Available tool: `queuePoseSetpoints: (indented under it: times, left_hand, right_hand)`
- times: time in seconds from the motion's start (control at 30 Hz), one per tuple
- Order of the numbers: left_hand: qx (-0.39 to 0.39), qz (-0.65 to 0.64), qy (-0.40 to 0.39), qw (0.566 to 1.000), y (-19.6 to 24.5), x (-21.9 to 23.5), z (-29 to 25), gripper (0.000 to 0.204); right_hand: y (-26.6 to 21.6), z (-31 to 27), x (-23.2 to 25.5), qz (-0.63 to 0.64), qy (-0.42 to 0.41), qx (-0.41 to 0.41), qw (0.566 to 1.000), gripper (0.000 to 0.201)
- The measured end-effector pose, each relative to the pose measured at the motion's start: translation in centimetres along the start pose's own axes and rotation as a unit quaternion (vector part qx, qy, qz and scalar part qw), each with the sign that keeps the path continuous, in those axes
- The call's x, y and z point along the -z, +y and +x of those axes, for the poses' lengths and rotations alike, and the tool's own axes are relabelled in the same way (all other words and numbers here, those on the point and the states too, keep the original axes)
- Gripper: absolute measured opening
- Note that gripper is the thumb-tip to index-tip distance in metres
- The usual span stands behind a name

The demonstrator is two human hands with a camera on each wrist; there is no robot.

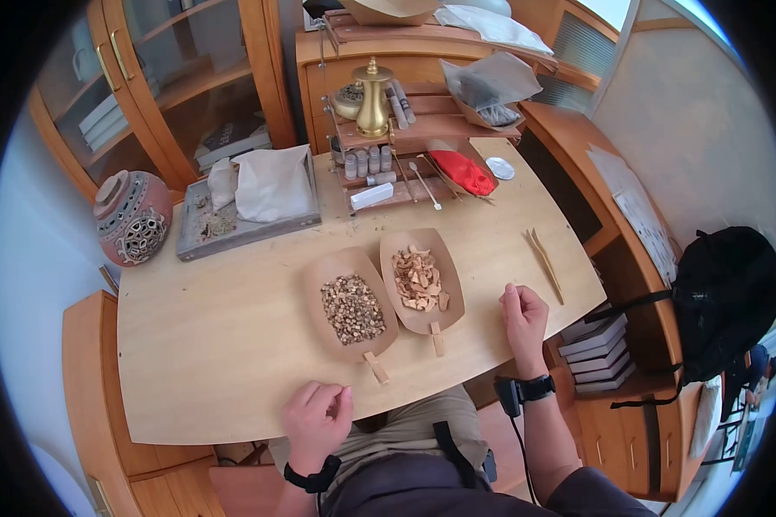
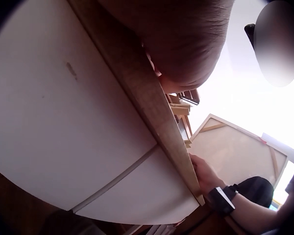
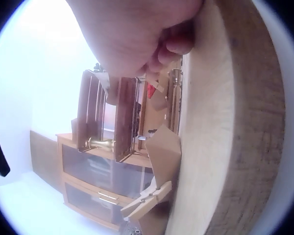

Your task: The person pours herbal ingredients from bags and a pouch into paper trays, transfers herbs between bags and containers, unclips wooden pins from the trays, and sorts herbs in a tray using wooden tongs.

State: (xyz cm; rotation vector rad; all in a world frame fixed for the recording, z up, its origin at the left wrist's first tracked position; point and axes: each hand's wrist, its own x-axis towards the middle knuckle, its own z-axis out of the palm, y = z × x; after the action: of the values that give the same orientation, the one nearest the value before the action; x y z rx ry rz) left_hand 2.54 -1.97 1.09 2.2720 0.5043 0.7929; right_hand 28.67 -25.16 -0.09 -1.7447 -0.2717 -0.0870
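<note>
My left hand rests at the front edge of the table, fingers loosely curled around nothing. On the right part of the tabletop lies my right hand, likewise loosely curled and holding nothing. Between and beyond them stand two brown paper trays. The left paper tray holds small brownish chunks; a wooden clothespin grips its near end. Pale wood chips fill the right paper tray, which also has a clothespin. Wooden tweezers lie beyond my right hand.
At the back, a wooden shelf rack carries a brass pot, small vials and a red pouch. A grey tray with white cloth sits back left, beside a patterned clay jar. A black backpack hangs at right.
</note>
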Motion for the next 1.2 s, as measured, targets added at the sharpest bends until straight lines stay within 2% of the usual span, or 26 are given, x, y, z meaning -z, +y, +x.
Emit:
queuePoseSetpoints:
  times: [0.1, 0.17, 0.2, 0.3, 0.47, 0.67, 0.77, 0.8, 0.87, 0.93, 1.0, 1.03, 1.13, 1.17, 1.2]
  left_hand:
    - [-0.007, 0.013, 0.002, 1.0, -0.4, 0.0, 0.1, 0.013]
    - [-0.053, 0.034, 0.002, 0.998, -0.3, 0.4, 0.4, 0.013]
    - [-0.035, 0.04, -0.002, 0.999, -0.3, 0.5, 0.1, 0.013]
    - [-0.007, 0.019, 0.005, 1.0, -0.4, 0.2, 0.0, 0.014]
    - [0.005, -0.017, 0.013, 1.0, -0.4, 0.0, -0.1, 0.016]
    - [-0.024, -0.006, 0.014, 1.0, -0.7, 0.0, -0.1, 0.016]
    - [-0.025, -0.011, 0.022, 0.999, -0.7, -0.1, -0.2, 0.016]
    - [-0.036, -0.015, 0.024, 0.999, -0.7, 0.0, -0.2, 0.016]
    - [-0.016, -0.021, 0.006, 1.0, -0.8, 0.1, -0.2, 0.015]
    - [-0.023, -0.02, 0.003, 1.0, -0.7, 0.4, -0.3, 0.014]
    - [-0.025, -0.014, 0.002, 1.0, -0.7, 0.3, -0.2, 0.014]
    - [-0.03, -0.018, 0.005, 0.999, -0.7, 0.2, -0.2, 0.014]
    - [-0.043, -0.008, 0.026, 0.999, -0.7, 0.1, -0.2, 0.014]
    - [-0.038, -0.013, 0.022, 0.999, -0.7, 0.2, -0.2, 0.014]
    - [-0.033, -0.018, 0.018, 0.999, -0.7, 0.3, -0.2, 0.014]
  right_hand:
    - [-0.6, 0.2, -0.3, -0.02, -0.017, -0.012, 1.0, 0.034]
    - [-0.7, 0.0, -0.1, -0.029, -0.016, -0.009, 0.999, 0.034]
    - [-0.5, -0.2, 0.0, -0.033, -0.032, -0.021, 0.999, 0.034]
    - [-0.1, 0.3, 0.0, -0.047, -0.021, 0.02, 0.998, 0.036]
    - [-0.5, 0.2, 0.0, -0.036, -0.03, 0.006, 0.999, 0.037]
    - [0.2, 0.5, -0.2, -0.068, -0.006, 0.062, 0.996, 0.036]
    - [-0.6, 1.0, 0.0, 0.013, -0.06, -0.014, 0.998, 0.037]
    - [-1.3, 1.8, 0.5, 0.015, -0.051, -0.006, 0.999, 0.037]
    - [-5.4, 4.2, 1.6, -0.081, -0.069, 0.036, 0.994, 0.038]
    - [-11.0, 7.8, 3.0, -0.151, -0.062, 0.181, 0.97, 0.038]
    - [-16.2, 11.3, 3.2, -0.143, -0.033, 0.211, 0.966, 0.039]
    - [-18.5, 13.6, 3.5, -0.179, -0.031, 0.227, 0.957, 0.04]
    - [-22.8, 21.0, 3.3, -0.222, -0.018, 0.285, 0.932, 0.047]
    - [-23.8, 22.2, 2.7, -0.222, -0.018, 0.289, 0.931, 0.047]
    - [-24.7, 23.1, 2.1, -0.225, -0.018, 0.255, 0.94, 0.046]
